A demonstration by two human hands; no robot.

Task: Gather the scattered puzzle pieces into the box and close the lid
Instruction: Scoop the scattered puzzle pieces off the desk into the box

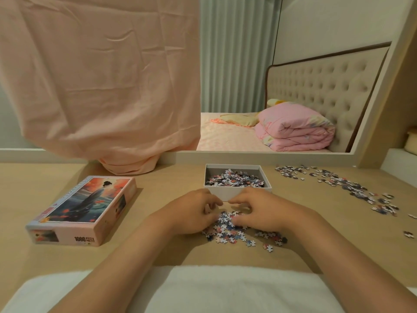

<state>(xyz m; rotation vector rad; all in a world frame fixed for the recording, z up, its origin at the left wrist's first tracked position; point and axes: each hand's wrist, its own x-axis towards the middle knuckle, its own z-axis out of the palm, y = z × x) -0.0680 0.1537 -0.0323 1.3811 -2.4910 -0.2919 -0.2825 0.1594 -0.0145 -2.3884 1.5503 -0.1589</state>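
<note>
Grip's two-handed, left hand [191, 212] and right hand [261, 212] curled in round a pile of puzzle pieces [228, 221] on the counter [176, 177] just in front of the open box [237, 192], looks like for one short scoop, lid [83, 208] parked off left.

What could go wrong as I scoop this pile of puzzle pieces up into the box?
Pieces may slip out between your left hand and right hand while you lift the pile over the near wall of the box. The stray pieces far right could be missed before the lid goes on.
</note>
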